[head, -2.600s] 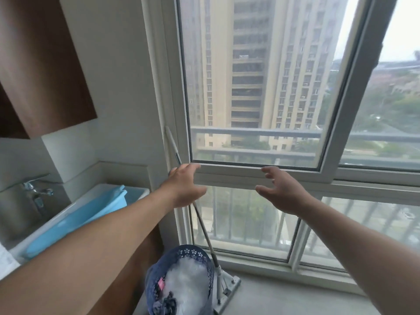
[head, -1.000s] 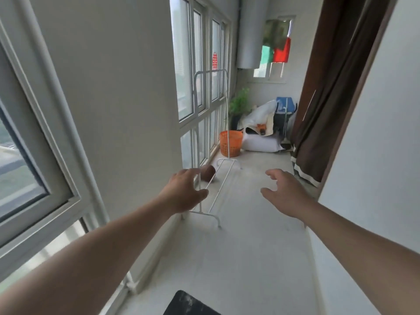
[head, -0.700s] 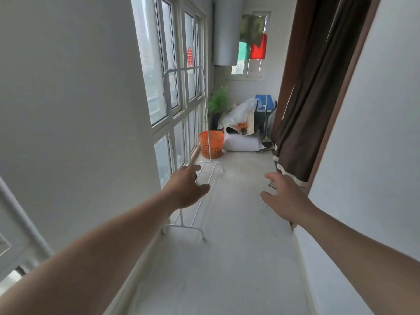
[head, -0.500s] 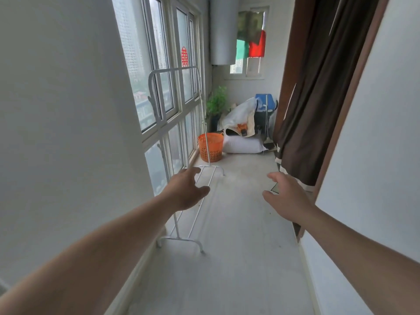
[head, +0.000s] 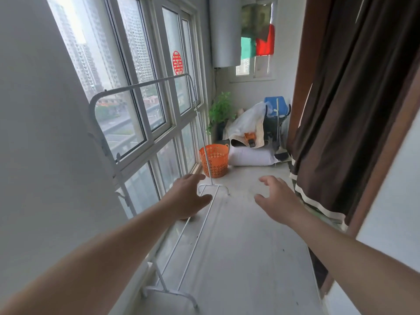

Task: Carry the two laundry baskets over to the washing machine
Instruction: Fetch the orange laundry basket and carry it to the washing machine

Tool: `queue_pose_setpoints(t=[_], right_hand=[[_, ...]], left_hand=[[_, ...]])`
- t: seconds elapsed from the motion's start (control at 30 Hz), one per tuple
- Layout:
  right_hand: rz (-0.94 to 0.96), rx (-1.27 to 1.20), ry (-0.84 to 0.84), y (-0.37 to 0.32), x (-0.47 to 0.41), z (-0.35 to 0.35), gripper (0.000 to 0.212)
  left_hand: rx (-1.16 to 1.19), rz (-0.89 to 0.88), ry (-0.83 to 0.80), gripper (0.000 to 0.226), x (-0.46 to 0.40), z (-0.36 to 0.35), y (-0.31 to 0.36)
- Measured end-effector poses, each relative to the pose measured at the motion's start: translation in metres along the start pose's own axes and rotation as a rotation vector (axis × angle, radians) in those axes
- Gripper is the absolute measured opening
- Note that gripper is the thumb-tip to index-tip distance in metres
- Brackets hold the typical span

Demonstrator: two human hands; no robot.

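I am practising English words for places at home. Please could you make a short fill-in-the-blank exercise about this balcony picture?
1. The laundry basket at the far end of the floor is ____ in colour.
2. Both the left hand and the right hand hold ____.
3. The white drying rack stands along the ____ side.
4. The curtain on the right is dark ____.

Missing words: orange; nothing; window; brown

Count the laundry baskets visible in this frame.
1: an orange basket on the floor at the far end, by the window, left of a white sack. Others may be out of view.
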State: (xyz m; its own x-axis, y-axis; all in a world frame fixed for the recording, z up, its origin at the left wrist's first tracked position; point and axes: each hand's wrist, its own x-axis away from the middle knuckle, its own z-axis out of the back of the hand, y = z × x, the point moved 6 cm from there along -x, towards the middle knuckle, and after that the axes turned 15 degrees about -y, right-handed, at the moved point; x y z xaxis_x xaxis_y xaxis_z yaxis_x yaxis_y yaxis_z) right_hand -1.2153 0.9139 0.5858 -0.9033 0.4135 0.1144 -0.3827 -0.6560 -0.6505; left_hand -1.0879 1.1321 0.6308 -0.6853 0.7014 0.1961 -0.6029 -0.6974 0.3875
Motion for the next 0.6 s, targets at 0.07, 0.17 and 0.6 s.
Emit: queue_pose_setpoints(t=[0.07, 0.17, 0.6], right_hand=[[0.017, -0.003, -0.002, 0.001, -0.052, 0.007, 0.059], [0.021, 0.007, 0.012, 0.005, -0.14, 0.016, 0.058], [-0.041, 0.03, 0.019, 0.013, -0.459, 0.074, 0.06]], left_hand=[[-0.005, -0.003, -0.002, 0.067, -0.052, 0.01, -0.008], [-0.012, -0.007, 0.002, 0.066, -0.142, 0.026, -0.027], [0.099, -0.014, -0.045, 0.07, -0.484, 0.109, -0.101]])
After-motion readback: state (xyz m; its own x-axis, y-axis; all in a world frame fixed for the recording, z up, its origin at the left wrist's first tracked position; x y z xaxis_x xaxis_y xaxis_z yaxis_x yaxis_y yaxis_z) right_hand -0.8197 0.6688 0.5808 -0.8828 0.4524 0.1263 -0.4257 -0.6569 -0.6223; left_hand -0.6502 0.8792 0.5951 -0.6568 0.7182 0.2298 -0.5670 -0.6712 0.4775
